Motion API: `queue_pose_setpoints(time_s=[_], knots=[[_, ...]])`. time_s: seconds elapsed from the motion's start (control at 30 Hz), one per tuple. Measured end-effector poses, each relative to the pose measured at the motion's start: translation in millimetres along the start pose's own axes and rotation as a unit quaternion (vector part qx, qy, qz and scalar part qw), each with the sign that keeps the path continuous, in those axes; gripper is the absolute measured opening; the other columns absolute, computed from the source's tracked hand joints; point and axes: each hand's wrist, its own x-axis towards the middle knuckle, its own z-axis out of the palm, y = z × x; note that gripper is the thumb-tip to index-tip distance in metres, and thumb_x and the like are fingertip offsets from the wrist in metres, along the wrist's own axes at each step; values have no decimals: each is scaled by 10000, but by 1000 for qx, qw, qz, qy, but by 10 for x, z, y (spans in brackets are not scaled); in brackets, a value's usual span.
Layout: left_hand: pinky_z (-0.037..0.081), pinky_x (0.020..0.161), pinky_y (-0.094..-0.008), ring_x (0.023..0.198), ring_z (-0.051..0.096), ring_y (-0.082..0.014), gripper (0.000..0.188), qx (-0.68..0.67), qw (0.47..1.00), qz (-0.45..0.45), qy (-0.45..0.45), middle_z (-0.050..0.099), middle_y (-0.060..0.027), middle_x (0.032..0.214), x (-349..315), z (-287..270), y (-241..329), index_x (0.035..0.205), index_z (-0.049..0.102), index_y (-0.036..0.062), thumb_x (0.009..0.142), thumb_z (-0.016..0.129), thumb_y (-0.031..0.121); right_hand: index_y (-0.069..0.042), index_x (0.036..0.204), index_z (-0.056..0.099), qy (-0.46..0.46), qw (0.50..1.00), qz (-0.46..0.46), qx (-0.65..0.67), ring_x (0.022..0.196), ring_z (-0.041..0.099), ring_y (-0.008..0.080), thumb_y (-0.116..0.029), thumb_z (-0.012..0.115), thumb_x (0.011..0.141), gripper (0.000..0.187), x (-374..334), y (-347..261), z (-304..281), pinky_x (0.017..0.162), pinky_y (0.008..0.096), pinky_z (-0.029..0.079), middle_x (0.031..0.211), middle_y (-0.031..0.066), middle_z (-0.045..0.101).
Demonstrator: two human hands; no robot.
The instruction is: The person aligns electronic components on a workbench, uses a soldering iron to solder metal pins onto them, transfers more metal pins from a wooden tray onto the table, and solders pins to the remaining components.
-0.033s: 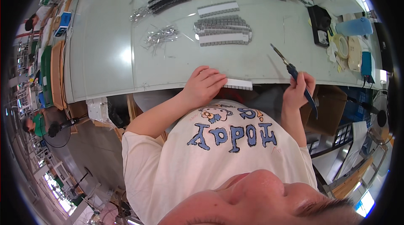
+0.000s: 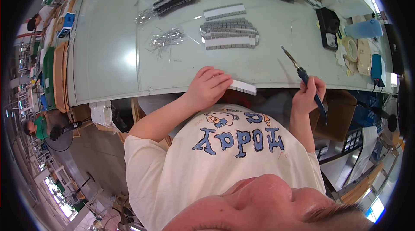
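Note:
At the front edge of the table, my left hand (image 2: 210,85) is closed over one end of a white strip with a toothed grey edge (image 2: 243,87). The strip's free end points right and slants a little toward me; the other end is hidden under my fingers. Off to the right, my right hand (image 2: 309,94) grips a slim hand tool with a long metal tip and a dark blue handle (image 2: 302,74). Its tip points up and away from me, over the table and apart from the strip. Beyond my hands lies a pile of similar grey-and-white strips (image 2: 229,32).
A single strip (image 2: 225,11) lies behind the pile. Loose metal pins or wires (image 2: 167,36) are scattered left of it. Bundled strips (image 2: 176,1) sit farther back. At right are a black holder (image 2: 328,27), a tape roll (image 2: 350,49) and a blue bottle (image 2: 364,28).
The strip's free end has dipped toward me. My right hand and the tool have shifted slightly right and nearer to me. My left hand keeps its hold.

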Motion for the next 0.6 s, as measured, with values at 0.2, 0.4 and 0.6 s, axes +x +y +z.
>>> queue_pose_setpoints(time_s=[0.2,0.4,0.6], knots=[[462,844,-390,949,589,-254,256,82,993,8,81,651,-70,1012,889,-233,-732,1004,665,58,749,659,80,-34,863,504,27,999,-15,24,585,430,63,-27,566,865,62,135,-90,-7,510,195,343,754,40,544],[407,899,-382,1019,549,-202,201,159,985,3,62,650,24,1042,1161,114,-1743,991,690,181,793,662,204,-32,861,501,-7,1000,-29,1,599,453,64,-27,576,867,75,58,-25,-65,521,192,359,754,40,545],[359,950,-408,1088,522,-215,275,120,992,-32,11,628,1,1120,1070,-54,-1558,1059,665,143,821,640,278,-34,852,512,47,998,-26,-18,558,439,72,-2,566,856,63,116,-4,-105,494,190,347,743,37,532]])
